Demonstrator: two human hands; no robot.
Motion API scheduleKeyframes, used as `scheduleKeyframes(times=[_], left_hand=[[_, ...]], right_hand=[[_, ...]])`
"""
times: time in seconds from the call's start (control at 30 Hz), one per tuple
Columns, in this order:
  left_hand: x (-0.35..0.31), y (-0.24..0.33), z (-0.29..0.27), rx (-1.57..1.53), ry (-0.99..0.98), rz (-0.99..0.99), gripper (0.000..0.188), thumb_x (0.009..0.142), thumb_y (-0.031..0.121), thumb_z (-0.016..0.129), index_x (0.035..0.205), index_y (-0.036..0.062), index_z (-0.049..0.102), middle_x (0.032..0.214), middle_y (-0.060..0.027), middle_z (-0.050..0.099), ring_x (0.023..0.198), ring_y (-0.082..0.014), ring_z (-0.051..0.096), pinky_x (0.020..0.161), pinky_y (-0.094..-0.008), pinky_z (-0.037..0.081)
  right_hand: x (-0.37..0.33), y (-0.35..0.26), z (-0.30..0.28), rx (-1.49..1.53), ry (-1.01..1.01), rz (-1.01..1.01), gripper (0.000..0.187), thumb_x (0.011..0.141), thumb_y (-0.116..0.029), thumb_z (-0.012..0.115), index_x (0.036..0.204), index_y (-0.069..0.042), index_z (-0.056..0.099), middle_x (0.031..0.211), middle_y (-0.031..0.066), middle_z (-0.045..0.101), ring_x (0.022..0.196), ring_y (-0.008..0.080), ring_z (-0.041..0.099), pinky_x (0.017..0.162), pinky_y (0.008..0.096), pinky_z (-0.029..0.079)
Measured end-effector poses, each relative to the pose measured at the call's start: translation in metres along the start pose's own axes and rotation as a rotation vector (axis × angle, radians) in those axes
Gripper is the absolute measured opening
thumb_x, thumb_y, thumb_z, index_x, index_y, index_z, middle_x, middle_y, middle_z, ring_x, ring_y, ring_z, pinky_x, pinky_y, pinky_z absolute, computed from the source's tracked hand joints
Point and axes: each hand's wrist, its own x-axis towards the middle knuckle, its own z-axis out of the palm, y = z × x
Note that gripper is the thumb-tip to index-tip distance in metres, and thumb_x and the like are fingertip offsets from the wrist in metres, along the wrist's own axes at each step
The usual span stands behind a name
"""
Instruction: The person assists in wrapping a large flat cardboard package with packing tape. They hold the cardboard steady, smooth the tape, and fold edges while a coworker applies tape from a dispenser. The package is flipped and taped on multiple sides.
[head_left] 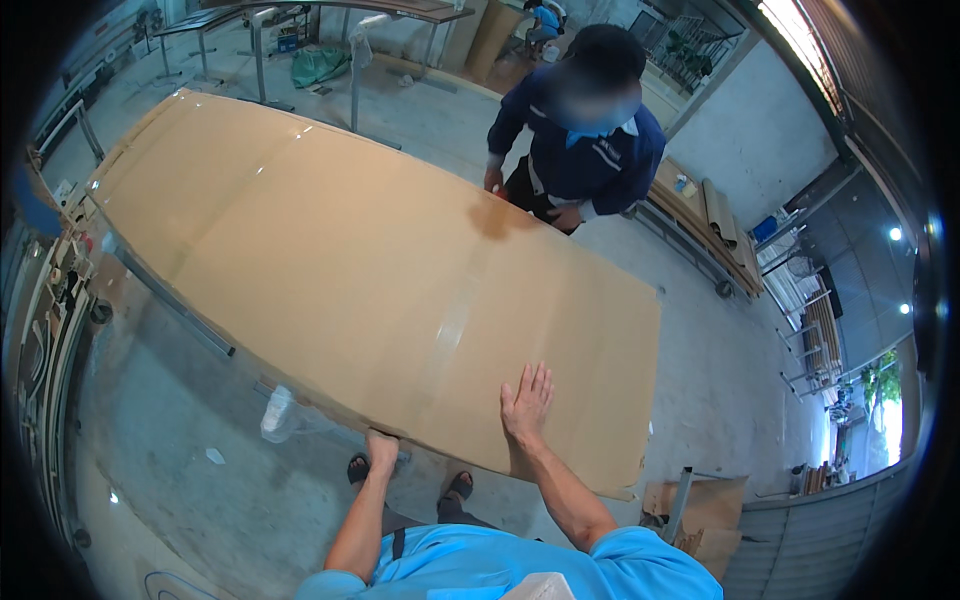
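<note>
Above grey concrete floor (240,410), we're resting our right hand (527,406), fingers spread, on a long tan cardboard surface (330,260); our left hand (381,450) is meeting its near edge, grip unclear.

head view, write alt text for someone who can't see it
Right hand flat on a long cardboard panel, left hand at its near edge. A co-worker in dark blue stands on the far side.

One head-worn fisheye camera looks steeply down from close by the near long edge of the cardboard-covered panel (330,260), facing its far edge.
</note>
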Motion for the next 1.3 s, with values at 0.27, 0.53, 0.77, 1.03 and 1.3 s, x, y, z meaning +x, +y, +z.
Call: scheduleKeyframes(times=[0.27, 0.53, 0.77, 1.03, 1.3], left_hand=[[0.020, -0.017, 0.008, -0.251, -0.153, -0.177, 0.031, 0.094, 0.004, 0.055, 0.123, -0.0026, 0.059, 0.103, -0.0133, 0.069, 0.096, -0.0234, 0.066, 0.084, -0.0347, 0.052], [-0.023, -0.001, -0.003, -0.914, -0.291, -0.459, 0.031, 0.097, 0.010, 0.053, 0.128, 0.0041, 0.056, 0.125, -0.0103, 0.060, 0.115, -0.0266, 0.058, 0.098, -0.0457, 0.047], [-0.013, 0.040, -0.010, -0.883, -0.350, -0.549, 0.051, 0.089, 0.030, 0.078, 0.128, 0.0064, 0.055, 0.127, -0.0096, 0.060, 0.120, -0.0263, 0.056, 0.102, -0.0478, 0.043], [0.002, 0.034, 0.004, -0.827, -0.345, -0.512, 0.065, 0.081, 0.029, 0.086, 0.133, 0.0061, 0.054, 0.126, -0.0090, 0.062, 0.115, -0.0237, 0.060, 0.096, -0.0425, 0.048], [0.009, 0.045, -0.010, -0.652, -0.497, -0.587, 0.074, 0.078, 0.039, 0.087, 0.137, 0.0100, 0.053, 0.131, -0.0095, 0.060, 0.120, -0.0263, 0.057, 0.101, -0.0460, 0.046]], right_hand=[[0.001, -0.001, -0.001, 0.006, 0.013, -0.007, 0.074, 0.096, -0.045, 0.054, 0.152, -0.001, 0.034, 0.160, 0.0284, 0.023, 0.149, 0.0468, 0.018, 0.120, 0.0595, 0.014], [0.002, 0.002, 0.004, -0.008, 0.023, 0.008, 0.075, 0.096, -0.047, 0.052, 0.152, 0.000, 0.033, 0.159, 0.0290, 0.024, 0.149, 0.0463, 0.019, 0.119, 0.0596, 0.015], [0.000, 0.001, 0.004, 0.056, -0.010, 0.029, 0.074, 0.097, -0.047, 0.051, 0.152, 0.000, 0.036, 0.160, 0.0282, 0.023, 0.149, 0.0459, 0.017, 0.120, 0.0587, 0.013], [-0.002, 0.007, 0.010, -0.009, -0.030, 0.043, 0.068, 0.099, -0.043, 0.047, 0.151, -0.001, 0.037, 0.160, 0.0268, 0.025, 0.149, 0.0457, 0.018, 0.120, 0.0582, 0.014], [-0.053, -0.010, 0.001, -0.050, -0.052, 0.086, 0.066, 0.100, -0.039, 0.050, 0.152, -0.002, 0.034, 0.160, 0.0269, 0.025, 0.148, 0.0455, 0.021, 0.120, 0.0564, 0.017]])
